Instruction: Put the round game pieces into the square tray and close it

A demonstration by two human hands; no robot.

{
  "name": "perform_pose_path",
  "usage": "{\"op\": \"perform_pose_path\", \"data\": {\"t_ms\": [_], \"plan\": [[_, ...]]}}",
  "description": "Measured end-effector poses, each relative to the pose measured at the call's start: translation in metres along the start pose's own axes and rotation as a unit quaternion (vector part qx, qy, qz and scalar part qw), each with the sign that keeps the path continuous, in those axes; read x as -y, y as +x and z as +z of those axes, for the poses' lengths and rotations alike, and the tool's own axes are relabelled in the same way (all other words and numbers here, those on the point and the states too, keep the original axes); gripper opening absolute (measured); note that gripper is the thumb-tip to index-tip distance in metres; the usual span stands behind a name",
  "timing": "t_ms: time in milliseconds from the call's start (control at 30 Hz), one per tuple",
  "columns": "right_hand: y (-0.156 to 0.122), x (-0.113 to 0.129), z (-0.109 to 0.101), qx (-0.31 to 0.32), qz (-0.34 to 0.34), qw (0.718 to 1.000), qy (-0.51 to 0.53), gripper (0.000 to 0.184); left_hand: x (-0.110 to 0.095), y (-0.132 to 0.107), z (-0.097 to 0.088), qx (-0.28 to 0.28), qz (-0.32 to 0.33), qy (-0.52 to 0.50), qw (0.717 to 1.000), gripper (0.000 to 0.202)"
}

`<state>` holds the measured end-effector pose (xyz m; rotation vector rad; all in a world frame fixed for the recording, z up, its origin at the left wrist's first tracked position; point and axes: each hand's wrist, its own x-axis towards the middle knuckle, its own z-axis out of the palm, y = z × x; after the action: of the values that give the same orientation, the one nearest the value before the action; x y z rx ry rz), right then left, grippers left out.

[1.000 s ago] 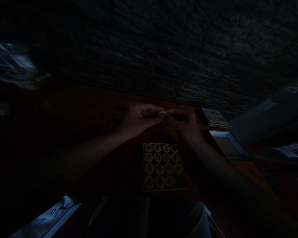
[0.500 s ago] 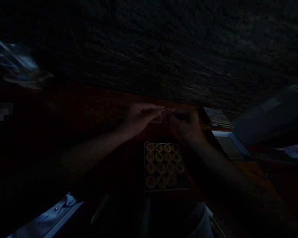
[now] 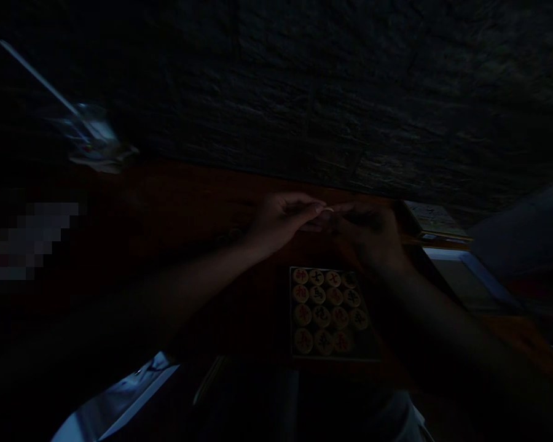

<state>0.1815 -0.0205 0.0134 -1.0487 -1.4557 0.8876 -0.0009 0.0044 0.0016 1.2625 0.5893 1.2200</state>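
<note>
Over the dark table, my left hand (image 3: 288, 221) and my right hand (image 3: 371, 230) meet fingertip to fingertip. A small pale, curved edge shows between them, like the rim of a Chinese chess piece (image 3: 327, 210); the rest of it is covered by fingers. My left thumb and fingers are closed on it. The right fingers are pinched at its other side, in deep shadow. Just below the hands lies a shallow square box (image 3: 291, 313) with rows of round chess pieces (image 3: 317, 294), marked in red and black characters. The box's lower right corner holds no visible piece.
A rough dark wall (image 3: 267, 104) rises behind the reddish table (image 3: 188, 190). At left stands a clear container (image 3: 96, 135) with a long straw-like stick. A flat box (image 3: 435, 218) and an open pale-rimmed tray (image 3: 465, 279) lie at right.
The whole view has shifted, so hands, box and container appear farther right. My hands stay joined at the fingertips, and the pieces in the box look unchanged.
</note>
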Motion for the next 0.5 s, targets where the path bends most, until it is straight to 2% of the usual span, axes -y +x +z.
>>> {"op": "perform_pose_path", "data": {"t_ms": [133,267,500], "plan": [[0.000,0.004,-0.001,-0.023,0.008,0.999,-0.021,0.022,0.005,0.004,-0.002,0.040,0.021,0.020,0.999,0.025],[-0.001,0.004,-0.002,-0.022,0.015,0.999,-0.041,0.020,0.008,0.005,-0.003,0.034,0.055,0.077,0.995,0.029],[-0.002,0.003,-0.002,-0.027,-0.011,0.996,-0.090,0.027,0.012,0.006,-0.003,0.022,0.010,-0.013,1.000,0.021]]}}
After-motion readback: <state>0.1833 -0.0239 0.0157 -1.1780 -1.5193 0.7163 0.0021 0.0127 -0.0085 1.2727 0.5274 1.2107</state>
